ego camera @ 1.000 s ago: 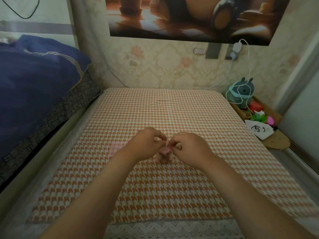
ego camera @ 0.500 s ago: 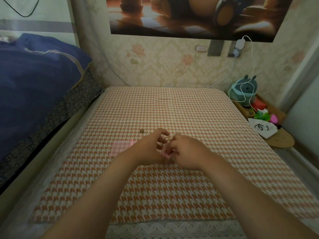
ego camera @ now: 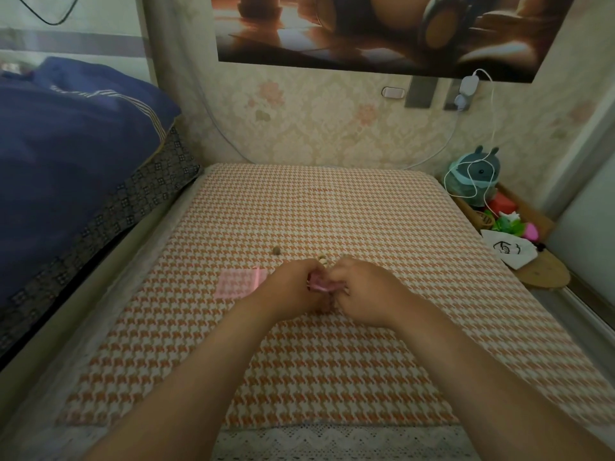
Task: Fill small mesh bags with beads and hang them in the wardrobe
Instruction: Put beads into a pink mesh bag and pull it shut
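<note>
Over the middle of the houndstooth cloth (ego camera: 332, 211), the left hand (ego camera: 293, 289) and the right hand (ego camera: 366, 291) pinch a pink mesh bag (ego camera: 324, 285) with curled fingers. A second bag (ego camera: 238, 283) lies flat nearer its left edge.

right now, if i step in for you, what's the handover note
Left grip pinches the pink mesh bag. Right grip pinches the same bag from the other side.
Second pink bag lies flat on the checked cloth, left of the hands; a dark bead and pale beads lie loose just beyond them.
Done: cannot tell how full the held bag is.
Left: fill the flat bag, hang both in the wardrobe.
</note>
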Available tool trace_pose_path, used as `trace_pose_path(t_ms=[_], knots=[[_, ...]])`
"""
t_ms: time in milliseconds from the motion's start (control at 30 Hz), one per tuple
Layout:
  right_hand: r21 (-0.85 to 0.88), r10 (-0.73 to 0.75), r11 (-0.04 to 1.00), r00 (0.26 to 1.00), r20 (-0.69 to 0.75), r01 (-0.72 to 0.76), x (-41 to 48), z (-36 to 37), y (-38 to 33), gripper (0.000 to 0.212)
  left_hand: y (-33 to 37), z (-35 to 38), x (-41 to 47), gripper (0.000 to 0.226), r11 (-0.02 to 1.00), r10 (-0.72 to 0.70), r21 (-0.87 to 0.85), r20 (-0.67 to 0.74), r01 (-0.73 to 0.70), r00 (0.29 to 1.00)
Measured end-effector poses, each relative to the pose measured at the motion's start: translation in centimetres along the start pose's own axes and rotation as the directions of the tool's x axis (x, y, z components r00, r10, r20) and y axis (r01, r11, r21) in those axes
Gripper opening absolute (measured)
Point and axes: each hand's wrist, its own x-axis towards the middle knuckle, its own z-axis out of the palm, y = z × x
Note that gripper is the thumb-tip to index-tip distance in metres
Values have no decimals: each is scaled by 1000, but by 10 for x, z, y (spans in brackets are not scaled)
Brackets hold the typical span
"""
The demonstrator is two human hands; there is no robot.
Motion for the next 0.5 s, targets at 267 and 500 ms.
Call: trace_pose_path(t_ms=[267, 500], knots=[[262, 121, 962, 978, -169, -74, -1, -13, 12, 26, 9, -7, -5, 54, 999, 10, 49, -28, -8, 1000], [101, 316, 948, 937, -147, -303, -6, -11, 44, 30, 16, -17, -6, 16, 995, -12, 94, -47, 16, 999]])
